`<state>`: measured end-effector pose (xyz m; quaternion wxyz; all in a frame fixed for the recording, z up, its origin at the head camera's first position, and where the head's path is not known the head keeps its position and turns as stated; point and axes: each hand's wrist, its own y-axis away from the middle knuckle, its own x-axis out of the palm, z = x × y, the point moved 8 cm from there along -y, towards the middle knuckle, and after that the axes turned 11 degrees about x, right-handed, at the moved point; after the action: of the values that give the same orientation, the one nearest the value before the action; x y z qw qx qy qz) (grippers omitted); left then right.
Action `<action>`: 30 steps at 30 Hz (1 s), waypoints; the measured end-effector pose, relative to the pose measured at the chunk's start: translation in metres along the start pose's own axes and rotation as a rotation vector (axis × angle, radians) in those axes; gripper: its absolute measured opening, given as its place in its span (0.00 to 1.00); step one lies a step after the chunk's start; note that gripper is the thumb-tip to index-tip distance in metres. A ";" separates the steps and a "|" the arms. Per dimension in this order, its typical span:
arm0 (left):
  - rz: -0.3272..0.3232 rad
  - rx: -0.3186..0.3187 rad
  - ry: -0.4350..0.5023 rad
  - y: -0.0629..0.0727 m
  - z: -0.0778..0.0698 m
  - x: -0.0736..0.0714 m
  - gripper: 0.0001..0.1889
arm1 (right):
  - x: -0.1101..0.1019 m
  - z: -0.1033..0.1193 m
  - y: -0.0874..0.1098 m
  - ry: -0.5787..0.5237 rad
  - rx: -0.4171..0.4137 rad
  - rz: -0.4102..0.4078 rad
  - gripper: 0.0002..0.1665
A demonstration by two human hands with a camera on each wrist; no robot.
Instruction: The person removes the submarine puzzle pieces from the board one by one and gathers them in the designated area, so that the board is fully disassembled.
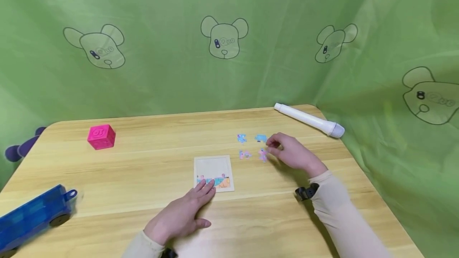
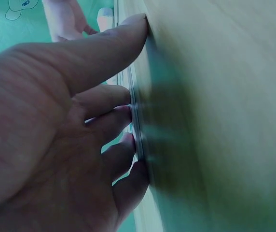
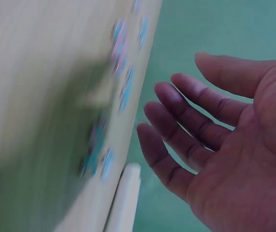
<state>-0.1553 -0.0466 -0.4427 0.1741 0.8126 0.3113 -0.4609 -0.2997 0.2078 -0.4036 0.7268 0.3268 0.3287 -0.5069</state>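
Observation:
A small puzzle board (image 1: pixel 213 166) with a pale frame lies on the table, its lower strip filled with coloured puzzle pieces (image 1: pixel 220 182). My left hand (image 1: pixel 184 214) rests its straight fingertips on the board's lower left part, thumb spread on the tabletop. Beyond the board, to the right, lie several loose jigsaw pieces, among them a blue one (image 1: pixel 260 138), a pink one (image 1: pixel 263 155) and another pink one (image 1: pixel 245 155). My right hand (image 1: pixel 292 152) hovers just right of them; in the right wrist view its fingers (image 3: pixel 191 121) are loosely bent with nothing between them.
A white toy microphone (image 1: pixel 308 120) lies at the back right edge. Far left sits a pink cube (image 1: pixel 102 136), with a blue toy wagon (image 1: pixel 36 218) at the near left. A green curtain (image 1: pixel 229 83) printed with bear heads hangs behind the table (image 1: pixel 154 138).

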 end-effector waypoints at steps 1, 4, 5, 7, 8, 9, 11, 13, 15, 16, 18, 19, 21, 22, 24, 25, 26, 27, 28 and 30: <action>0.000 0.001 -0.001 0.000 0.000 0.000 0.42 | 0.004 0.007 0.001 -0.008 -0.020 0.011 0.13; 0.001 0.001 -0.003 0.000 0.000 0.000 0.42 | 0.019 0.027 0.002 -0.048 -0.076 0.083 0.12; 0.001 0.001 -0.002 0.000 0.000 0.000 0.42 | 0.025 0.034 0.002 -0.059 -0.097 0.107 0.12; 0.001 0.002 0.000 0.000 0.000 0.000 0.42 | 0.035 0.046 0.003 -0.082 -0.130 0.157 0.12; 0.001 0.001 0.002 -0.001 0.000 0.000 0.42 | 0.040 0.053 0.003 -0.090 -0.146 0.178 0.12; 0.000 0.000 0.006 -0.001 0.000 0.000 0.42 | 0.045 0.058 0.003 -0.092 -0.160 0.194 0.12; -0.001 -0.001 0.015 -0.001 0.000 0.000 0.42 | 0.054 0.071 0.003 -0.081 -0.183 0.210 0.12; -0.003 -0.003 0.019 -0.001 0.000 -0.001 0.42 | 0.062 0.083 0.004 -0.070 -0.197 0.230 0.12; -0.004 -0.003 0.014 0.000 0.000 -0.001 0.42 | 0.071 0.095 0.005 -0.049 -0.218 0.244 0.12; -0.004 -0.002 0.011 0.000 0.000 -0.001 0.42 | 0.075 0.101 0.005 -0.033 -0.231 0.250 0.12; -0.005 -0.002 0.006 0.001 0.000 -0.002 0.41 | 0.084 0.111 0.005 0.006 -0.262 0.258 0.13; -0.006 -0.001 0.004 0.001 0.001 -0.002 0.41 | 0.089 0.115 0.005 0.031 -0.273 0.258 0.13; -0.007 0.002 0.003 0.000 0.001 -0.002 0.41 | 0.098 0.121 0.003 0.075 -0.292 0.261 0.14; -0.007 0.003 0.003 0.000 0.001 -0.002 0.41 | 0.103 0.123 0.002 0.090 -0.296 0.265 0.15; -0.007 0.006 -0.002 0.000 0.001 -0.002 0.42 | 0.110 0.126 -0.001 0.109 -0.297 0.270 0.18; -0.007 0.009 -0.005 0.000 0.000 -0.002 0.42 | 0.112 0.128 -0.002 0.118 -0.298 0.272 0.20; -0.009 0.013 -0.006 0.000 0.000 -0.002 0.42 | 0.115 0.129 -0.003 0.123 -0.300 0.277 0.21; -0.010 0.016 -0.009 0.000 -0.001 -0.003 0.42 | 0.117 0.130 -0.004 0.133 -0.302 0.282 0.22; -0.010 0.019 -0.011 0.000 -0.001 -0.003 0.42 | 0.119 0.130 -0.004 0.145 -0.304 0.287 0.22; -0.016 0.032 -0.010 0.000 -0.003 -0.003 0.41 | 0.123 0.131 -0.005 0.168 -0.309 0.297 0.22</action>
<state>-0.1548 -0.0461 -0.4385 0.1590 0.8105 0.3097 -0.4711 -0.2518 0.0369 -0.4288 0.8049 0.2976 0.4100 -0.3088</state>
